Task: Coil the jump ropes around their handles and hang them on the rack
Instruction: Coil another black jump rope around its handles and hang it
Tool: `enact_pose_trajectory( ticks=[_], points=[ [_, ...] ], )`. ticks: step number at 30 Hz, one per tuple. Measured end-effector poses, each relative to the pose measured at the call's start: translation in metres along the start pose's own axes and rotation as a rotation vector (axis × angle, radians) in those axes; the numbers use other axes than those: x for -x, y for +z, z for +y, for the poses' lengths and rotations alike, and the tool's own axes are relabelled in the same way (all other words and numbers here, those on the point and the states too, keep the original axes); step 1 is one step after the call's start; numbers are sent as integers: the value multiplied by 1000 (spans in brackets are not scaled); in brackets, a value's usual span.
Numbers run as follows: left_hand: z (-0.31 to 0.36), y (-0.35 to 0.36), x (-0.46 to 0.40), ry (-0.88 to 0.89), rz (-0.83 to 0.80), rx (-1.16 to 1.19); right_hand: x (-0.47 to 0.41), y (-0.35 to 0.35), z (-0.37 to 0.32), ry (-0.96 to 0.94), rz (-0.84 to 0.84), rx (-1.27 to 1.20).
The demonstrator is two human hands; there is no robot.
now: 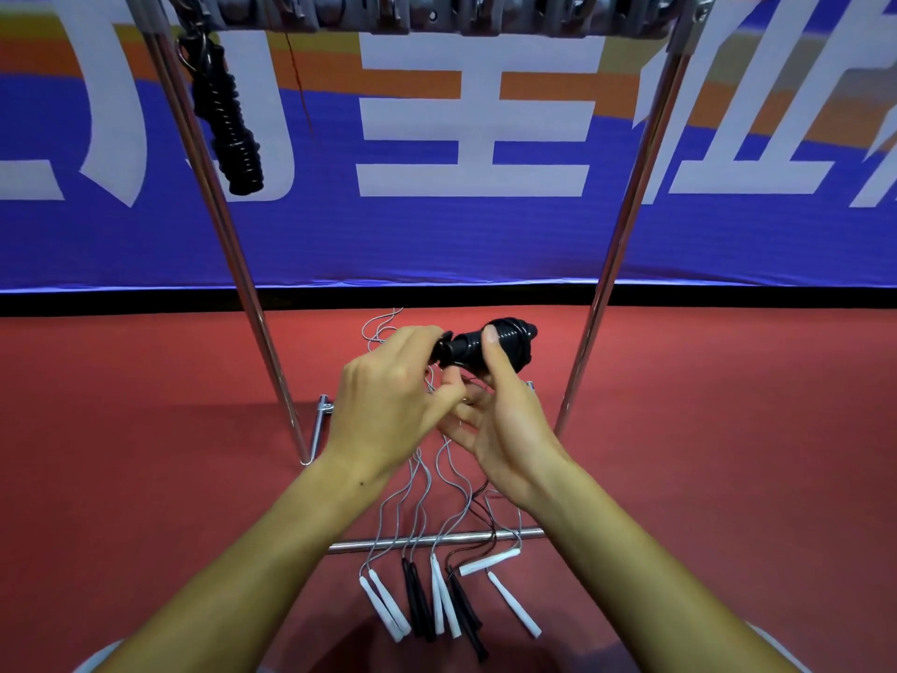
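A black jump rope [505, 344], coiled round its handles, is held level in front of me between the rack's legs. My right hand [500, 420] grips the bundle with the thumb pressed on its coils. My left hand [388, 395] pinches the bundle's left end with its fingertips. A second coiled black rope [225, 114] hangs from the metal rack's top bar [437, 12] at the upper left. Several loose ropes with white handles [383, 607] and black handles [420, 602] lie on the red floor below my arms.
The rack's two slanted chrome legs [616, 245] frame my hands, and its low crossbar [437, 539] lies over the loose ropes. A blue banner [461, 235] with large white characters stands behind the rack. Red floor [145, 429] spreads to both sides.
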State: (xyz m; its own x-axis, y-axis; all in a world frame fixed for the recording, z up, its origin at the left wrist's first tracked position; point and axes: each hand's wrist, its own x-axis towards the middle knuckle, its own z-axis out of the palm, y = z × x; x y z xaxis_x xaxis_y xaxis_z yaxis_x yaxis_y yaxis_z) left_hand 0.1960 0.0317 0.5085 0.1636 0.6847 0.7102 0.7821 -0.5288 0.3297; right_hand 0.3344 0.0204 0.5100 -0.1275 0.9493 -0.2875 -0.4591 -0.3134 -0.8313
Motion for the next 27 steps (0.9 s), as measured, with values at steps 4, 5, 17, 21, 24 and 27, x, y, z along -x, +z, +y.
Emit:
enact_pose_trajectory(
  ticks=[4, 5, 17, 21, 24, 27],
  points=[
    [-13, -12, -6, -126, 4, 142, 10, -12, -4, -116, 36, 605],
    [-15, -15, -7, -148, -9, 161, 13, -19, -4, -238, 66, 824],
    [6, -20, 1, -540, -166, 423, 1, -49, 0, -1246, 114, 1646],
    [2, -20, 0, -645, -200, 493, -7, -51, -1, -1390, 101, 1637],
    [-2, -23, 0, -702, -251, 573, -9, -53, -1, -1424, 54, 1634],
    [-5, -24, 2, -744, -280, 654, -9, -53, -1, -1434, 31, 1637]
  ],
)
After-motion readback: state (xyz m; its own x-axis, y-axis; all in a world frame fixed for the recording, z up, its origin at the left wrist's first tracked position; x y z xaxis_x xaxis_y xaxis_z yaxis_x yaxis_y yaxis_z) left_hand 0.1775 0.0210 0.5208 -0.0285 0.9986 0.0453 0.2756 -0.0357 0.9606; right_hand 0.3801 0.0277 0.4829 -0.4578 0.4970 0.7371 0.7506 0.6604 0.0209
